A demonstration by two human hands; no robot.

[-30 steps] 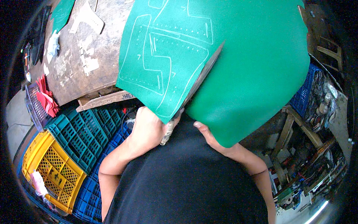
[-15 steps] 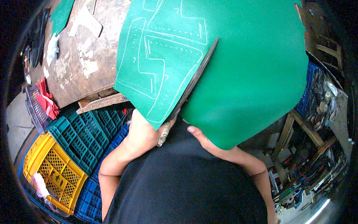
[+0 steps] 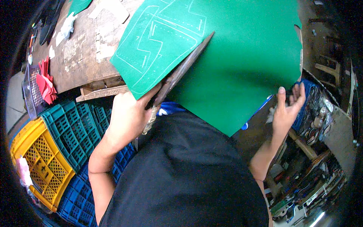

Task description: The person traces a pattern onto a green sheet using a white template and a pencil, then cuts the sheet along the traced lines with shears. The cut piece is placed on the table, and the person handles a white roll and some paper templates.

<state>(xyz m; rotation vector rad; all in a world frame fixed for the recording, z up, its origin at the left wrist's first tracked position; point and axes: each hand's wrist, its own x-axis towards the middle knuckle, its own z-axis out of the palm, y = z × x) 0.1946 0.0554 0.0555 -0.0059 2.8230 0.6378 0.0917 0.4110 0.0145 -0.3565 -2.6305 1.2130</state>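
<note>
Green sheet point(image 3: 242, 72), white outlines point(image 3: 155, 39) at left, partly over the counter point(image 3: 81, 72). Shears point(image 3: 185, 68), wrapped handle point(image 3: 151, 122), blade along the sheet's cut; left hand point(image 3: 130, 117), fingers gripping handle. Right hand point(image 3: 286, 113): fingers spread, near sheet's right edge, contact unclear.

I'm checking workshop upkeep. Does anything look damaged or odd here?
Two things. The wooden tabletop looks worn: pale, ragged patches break up its brown surface. On the shears in the left hand, the handle looks wrapped in beige material, perhaps a repair. I see no spill.
</note>
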